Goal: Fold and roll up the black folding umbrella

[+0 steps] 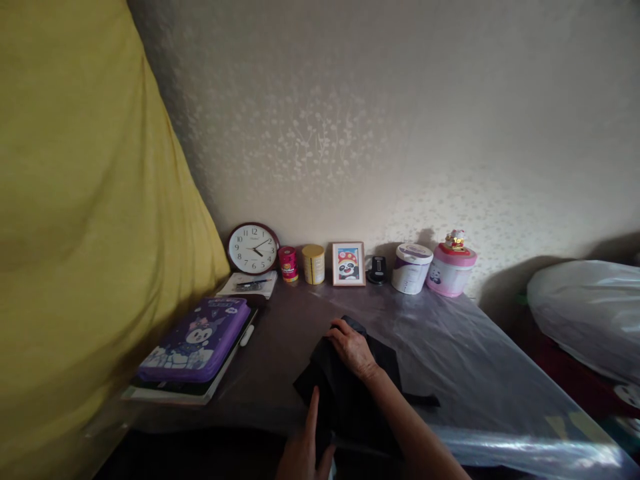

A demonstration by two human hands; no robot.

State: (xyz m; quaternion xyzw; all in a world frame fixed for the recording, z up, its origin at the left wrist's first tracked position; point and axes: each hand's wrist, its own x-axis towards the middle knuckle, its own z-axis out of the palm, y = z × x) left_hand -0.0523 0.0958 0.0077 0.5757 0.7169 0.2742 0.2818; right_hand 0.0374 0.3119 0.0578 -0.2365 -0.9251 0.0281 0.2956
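You're facing a pale patterned wall [350, 133]. Yellow curtain [90, 200] is hanging down your left side, running past the left end of the bench [450, 347]. Clear plastic sheeting is covering the grey bench top, wrinkling and throwing glare toward the near right. Off the right end, a big white plastic bag [590, 297] is bulging.

Clutter, left to right: purple case [197, 343] is lying on a small stack of books [200, 393], taking up the left side. White marker [247, 335] is sitting beside that stack. Behind, a paper pad [233, 285] is lying in front of the round clock [253, 249], which is leaning at the wall. Pink can [288, 265] is standing next to it, then yellow can [313, 265].

Front and centre, your left hand [305, 447] is pointing its index finger onto the near-left part of the black fabric item [345, 400]; its grip is partly out of frame, can't tell. Your right hand [353, 347] is curling its fingers over the item's far part; can't tell if that grip is pinching. Right forearm is hiding some fabric; a strap [423, 400] is trailing right.

Back row is continuing: panda picture frame [349, 264], small black object [377, 269], white-and-purple tub [411, 268], pink-lidded tub [450, 273] carrying a red-and-gold figurine [455, 241].
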